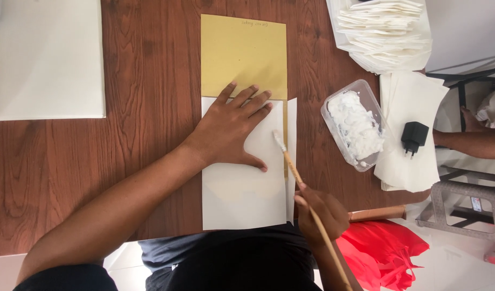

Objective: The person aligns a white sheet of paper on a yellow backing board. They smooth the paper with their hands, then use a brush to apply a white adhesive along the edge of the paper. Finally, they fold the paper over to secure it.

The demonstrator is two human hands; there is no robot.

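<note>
Counter (139,108) with work in progress. At centre lies a paper sheet (242,199), its far end lying over a card envelope (242,54) that extends away from the person. The left hand (231,129) rests flat on the sheet, fingers (253,99) reaching onto the envelope's near edge. The right hand (320,210), at the sheet's near right corner, holds a brush (290,164) whose tip touches the sheet's right margin. Right of the sheet stands a tub of paste (352,124); beyond it, a charger plug (414,137) lies on stacked sheets (409,102). A folded-paper pile (382,27) occupies the far right; a flat board (45,56) the far left.
</note>
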